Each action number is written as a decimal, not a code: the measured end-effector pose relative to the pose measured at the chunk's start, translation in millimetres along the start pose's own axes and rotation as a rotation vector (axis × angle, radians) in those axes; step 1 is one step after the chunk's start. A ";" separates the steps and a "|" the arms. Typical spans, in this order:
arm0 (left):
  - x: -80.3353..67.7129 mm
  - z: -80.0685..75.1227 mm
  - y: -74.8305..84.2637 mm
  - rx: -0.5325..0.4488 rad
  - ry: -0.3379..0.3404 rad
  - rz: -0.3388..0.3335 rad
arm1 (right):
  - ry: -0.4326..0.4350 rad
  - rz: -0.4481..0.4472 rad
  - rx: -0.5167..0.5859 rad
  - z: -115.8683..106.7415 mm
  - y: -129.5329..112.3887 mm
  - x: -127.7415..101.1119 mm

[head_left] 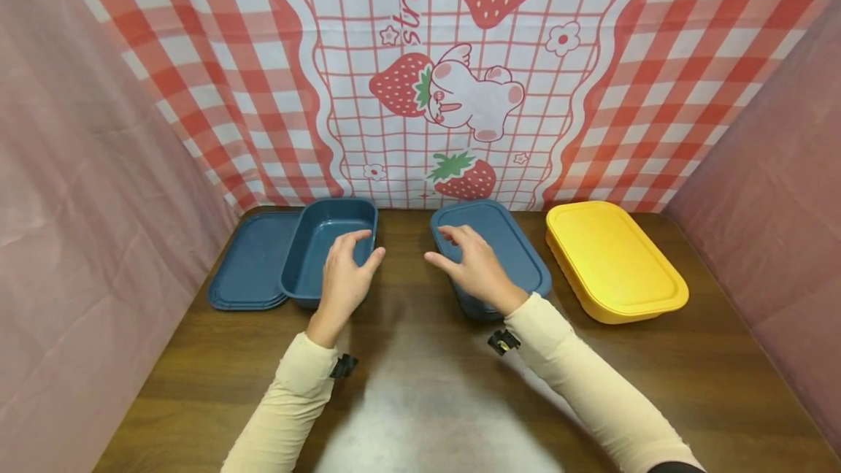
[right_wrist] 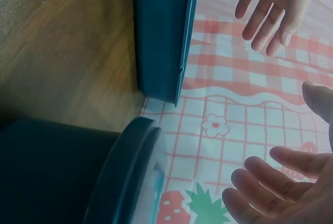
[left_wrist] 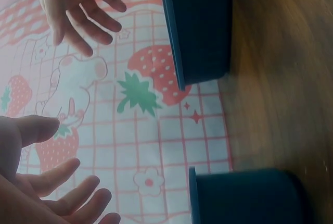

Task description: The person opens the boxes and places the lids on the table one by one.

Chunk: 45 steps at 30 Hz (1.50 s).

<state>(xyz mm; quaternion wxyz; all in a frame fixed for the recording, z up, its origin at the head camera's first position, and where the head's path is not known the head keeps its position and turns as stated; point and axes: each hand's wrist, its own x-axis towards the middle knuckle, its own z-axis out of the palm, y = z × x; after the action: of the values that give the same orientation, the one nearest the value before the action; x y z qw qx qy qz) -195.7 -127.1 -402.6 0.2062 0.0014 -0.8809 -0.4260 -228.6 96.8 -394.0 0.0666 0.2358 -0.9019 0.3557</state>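
Observation:
My left hand (head_left: 346, 276) hovers over the right side of a lidless blue container (head_left: 298, 254), its fingers spread and relaxed. A flat blue lid (head_left: 252, 261) lies left of that container, partly under its edge. Above a second blue container, topped by a blue lid (head_left: 506, 247), is my right hand (head_left: 476, 268), fingers loosely apart. Neither hand holds anything. In the left wrist view, the right hand (left_wrist: 83, 10) appears beyond the fingers of the left. The right wrist view shows the left hand (right_wrist: 276, 10) across the gap, raised above the container rims.
A yellow container with a yellow lid (head_left: 614, 258) stands at the right of the wooden table (head_left: 420, 400). Behind the table hangs a red-checked strawberry cloth (head_left: 420, 144). Pink curtains (head_left: 98, 203) close off both sides.

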 end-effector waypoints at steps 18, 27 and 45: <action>-2.2 28.6 14.0 -0.011 -0.045 0.046 | 0.040 0.009 -0.064 -14.7 11.0 -8.4; -6.1 39.2 20.7 -0.014 -0.074 0.059 | 0.048 0.015 -0.091 -20.4 16.7 -14.2; -12.4 63.9 28.0 -0.013 -0.197 0.016 | 0.067 0.020 -0.159 -31.5 30.7 -24.0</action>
<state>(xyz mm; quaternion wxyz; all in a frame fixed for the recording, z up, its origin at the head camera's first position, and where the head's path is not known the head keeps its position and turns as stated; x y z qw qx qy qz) -202.8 -59.1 -421.3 0.1217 -0.0487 -0.8941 -0.4283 -223.5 146.5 -396.4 0.1117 0.2090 -0.9268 0.2914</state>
